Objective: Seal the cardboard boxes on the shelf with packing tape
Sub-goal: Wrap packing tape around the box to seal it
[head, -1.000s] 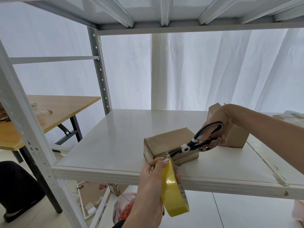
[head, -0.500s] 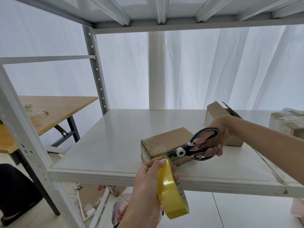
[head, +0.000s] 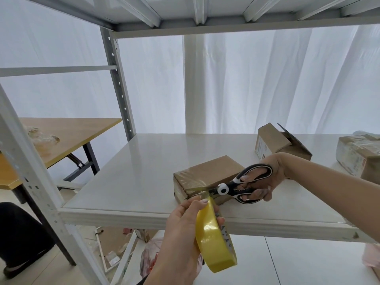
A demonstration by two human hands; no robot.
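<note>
A flat cardboard box (head: 207,171) lies near the front edge of the white shelf (head: 133,182), with clear tape over its near left end. My left hand (head: 181,231) grips a yellow roll of packing tape (head: 213,241) just in front of the box, below the shelf edge. A short strip of tape runs from the roll up to the box. My right hand (head: 265,179) holds black-and-white scissors (head: 236,186), whose blades straddle that strip at the box's front corner.
A second cardboard box (head: 275,142) with an open flap stands behind my right hand. A taped box (head: 357,155) sits at the far right. A steel upright (head: 117,79) and a wooden table (head: 61,132) are at the left. Bags and scraps lie on the floor below.
The scissors have moved down and left, so the blades now lie across the tape strip. My left hand with the roll has stayed in place. The view has shifted a little.
</note>
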